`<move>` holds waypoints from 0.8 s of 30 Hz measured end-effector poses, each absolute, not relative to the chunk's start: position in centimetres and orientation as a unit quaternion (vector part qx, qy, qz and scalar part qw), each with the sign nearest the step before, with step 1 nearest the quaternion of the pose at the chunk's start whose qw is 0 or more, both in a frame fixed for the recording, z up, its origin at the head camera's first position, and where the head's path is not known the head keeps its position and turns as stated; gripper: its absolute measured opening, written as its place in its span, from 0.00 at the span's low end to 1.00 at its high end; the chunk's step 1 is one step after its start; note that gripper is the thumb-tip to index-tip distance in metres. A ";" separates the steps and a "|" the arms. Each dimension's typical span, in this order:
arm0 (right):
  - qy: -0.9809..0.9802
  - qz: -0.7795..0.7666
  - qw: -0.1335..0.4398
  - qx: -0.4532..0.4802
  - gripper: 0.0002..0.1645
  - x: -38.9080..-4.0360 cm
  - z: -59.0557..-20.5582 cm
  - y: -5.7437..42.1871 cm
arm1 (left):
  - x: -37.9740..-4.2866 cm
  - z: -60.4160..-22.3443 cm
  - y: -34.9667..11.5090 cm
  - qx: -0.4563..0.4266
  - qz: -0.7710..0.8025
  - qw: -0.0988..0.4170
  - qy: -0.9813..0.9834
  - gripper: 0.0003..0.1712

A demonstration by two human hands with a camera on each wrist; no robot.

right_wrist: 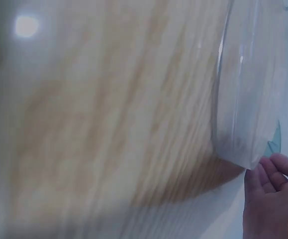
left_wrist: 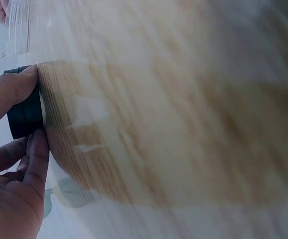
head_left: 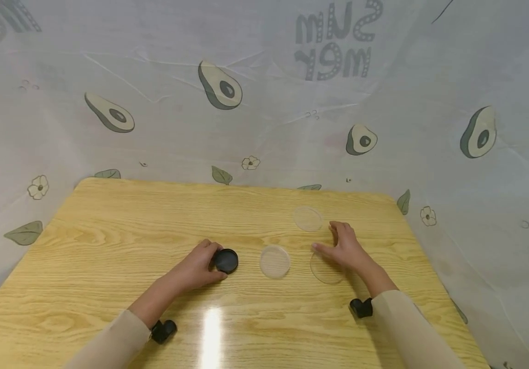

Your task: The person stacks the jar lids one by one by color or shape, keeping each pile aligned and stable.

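In the head view my left hand [head_left: 199, 266] holds a black, round, shallow piece [head_left: 226, 261] on the table. The left wrist view shows this short black cylinder [left_wrist: 27, 112] side-on, between the thumb and the fingers. My right hand [head_left: 344, 248] has its thumb and fingers spread apart, with nothing seen between them. Partly under that hand lies a clear round dish [head_left: 325, 275]. Seen through the right wrist camera, a clear dish [right_wrist: 245, 89] stands large in front, and the right hand's fingertips are beside its lower end.
Another clear round dish [head_left: 275, 262] lies between the hands. A further clear disc [head_left: 308, 219] lies farther back, beyond the right hand. Everything rests on a wood-grain table [head_left: 153, 215]. A pale sheet [head_left: 163, 143] printed with avocados hangs behind it.
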State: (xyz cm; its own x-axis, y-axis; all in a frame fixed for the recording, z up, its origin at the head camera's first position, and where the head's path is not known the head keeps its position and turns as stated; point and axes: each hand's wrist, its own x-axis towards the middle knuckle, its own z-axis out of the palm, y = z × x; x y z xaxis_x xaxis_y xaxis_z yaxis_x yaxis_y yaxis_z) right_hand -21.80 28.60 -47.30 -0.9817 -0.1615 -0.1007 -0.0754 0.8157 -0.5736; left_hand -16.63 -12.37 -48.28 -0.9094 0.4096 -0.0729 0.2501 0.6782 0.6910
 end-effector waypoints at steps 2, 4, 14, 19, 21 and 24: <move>0.948 -0.303 0.074 -0.055 0.62 -22.3 -47.5 28.6 | -16.7 -48.3 -12.3 0.181 0.356 0.112 0.910 0.32; 0.947 -0.308 0.073 -0.053 0.62 -22.7 -47.6 28.5 | -16.8 -48.4 -12.3 0.181 0.357 0.112 0.910 0.31; 0.939 -0.335 0.062 -0.035 0.62 -24.2 -47.7 27.7 | -16.7 -48.3 -12.2 0.186 0.358 0.113 0.908 0.32; 0.939 -0.338 0.060 -0.027 0.61 -24.8 -47.8 26.9 | -16.8 -48.3 -12.2 0.185 0.358 0.114 0.908 0.32; 0.940 -0.336 0.060 -0.025 0.61 -25.1 -47.8 26.5 | -16.8 -48.3 -12.2 0.186 0.357 0.112 0.909 0.32; 0.940 -0.334 0.064 -0.023 0.61 -25.6 -47.8 26.1 | -16.9 -48.3 -12.3 0.184 0.356 0.112 0.909 0.32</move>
